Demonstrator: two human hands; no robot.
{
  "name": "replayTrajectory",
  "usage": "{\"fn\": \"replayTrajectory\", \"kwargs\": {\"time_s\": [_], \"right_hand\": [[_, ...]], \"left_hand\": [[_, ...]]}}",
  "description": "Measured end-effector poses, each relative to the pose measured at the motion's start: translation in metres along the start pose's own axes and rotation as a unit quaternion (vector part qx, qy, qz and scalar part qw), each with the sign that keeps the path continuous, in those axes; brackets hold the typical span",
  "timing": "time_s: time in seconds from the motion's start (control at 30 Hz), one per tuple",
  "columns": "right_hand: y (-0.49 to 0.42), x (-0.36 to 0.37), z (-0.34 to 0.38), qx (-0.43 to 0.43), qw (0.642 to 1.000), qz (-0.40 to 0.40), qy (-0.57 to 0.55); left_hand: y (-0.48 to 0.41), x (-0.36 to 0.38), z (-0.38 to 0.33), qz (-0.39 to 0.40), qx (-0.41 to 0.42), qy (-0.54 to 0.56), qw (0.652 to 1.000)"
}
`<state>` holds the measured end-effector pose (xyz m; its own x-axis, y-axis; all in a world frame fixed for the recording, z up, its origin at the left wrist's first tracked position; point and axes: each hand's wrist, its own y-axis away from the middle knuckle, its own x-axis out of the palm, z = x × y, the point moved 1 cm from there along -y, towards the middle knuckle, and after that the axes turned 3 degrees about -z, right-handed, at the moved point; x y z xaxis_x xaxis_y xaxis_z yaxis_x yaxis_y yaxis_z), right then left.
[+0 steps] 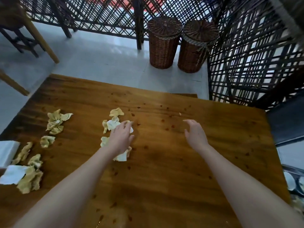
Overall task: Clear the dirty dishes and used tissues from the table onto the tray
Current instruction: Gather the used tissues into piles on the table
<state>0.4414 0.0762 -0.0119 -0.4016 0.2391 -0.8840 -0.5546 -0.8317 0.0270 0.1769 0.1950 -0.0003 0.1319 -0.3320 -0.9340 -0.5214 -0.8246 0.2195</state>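
Fig.: head view, tissue-clearing stage; by judgement past the halfway mark. The wooden table (181, 162) carries no dishes w/in view, so the dish part looks done or lies out of frame. What remains, est.: gather two groups of used tissues and carry them to the tray. Left hand (121, 139) lies palm-down on the centre tissues (113, 123), a loose cluster of stained, crumpled pieces near mid-table. A white scrap shows betw. forefinger and thumb, but whether the hand pinches it or only presses on the heap cannot be told. Right hand (195, 135) hovers just above bare wood to the right, well apart from any tissue, fingers loosely curved, grasping nothing. The left-side tissues (55, 120), a second scatter of yellow-stained wads, run from there down toward the table's near-left corner, w/ no hand on them. Beside them lie a white napkin (13, 174) and, at the frame edge, a white tissue pack (8, 152). Red-brown sauce spots (171, 126) and a pale crumb (180, 114) dot the top. No tray can be identified: a metal-framed object (294, 178) at the right edge is too blurred to name. Beyond the table, two lidded wicker baskets (164, 43) stand on the floor by a dark lattice screen (246, 63).
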Motion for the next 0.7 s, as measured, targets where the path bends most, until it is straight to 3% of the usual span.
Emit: {"fn": "replayTrajectory", "kwargs": {"time_s": [0.37,0.7], "right_hand": [[-0.072,0.05,0.003,0.039,0.999,0.008,0.01],[-0.086,0.065,0.003,0.044,0.997,-0.013,0.06]], "left_hand": [[-0.079,0.014,0.022,-0.026,0.044,0.01,0.999],[-0.085,0.016,0.055,-0.045,0.05,0.037,0.997]]}}
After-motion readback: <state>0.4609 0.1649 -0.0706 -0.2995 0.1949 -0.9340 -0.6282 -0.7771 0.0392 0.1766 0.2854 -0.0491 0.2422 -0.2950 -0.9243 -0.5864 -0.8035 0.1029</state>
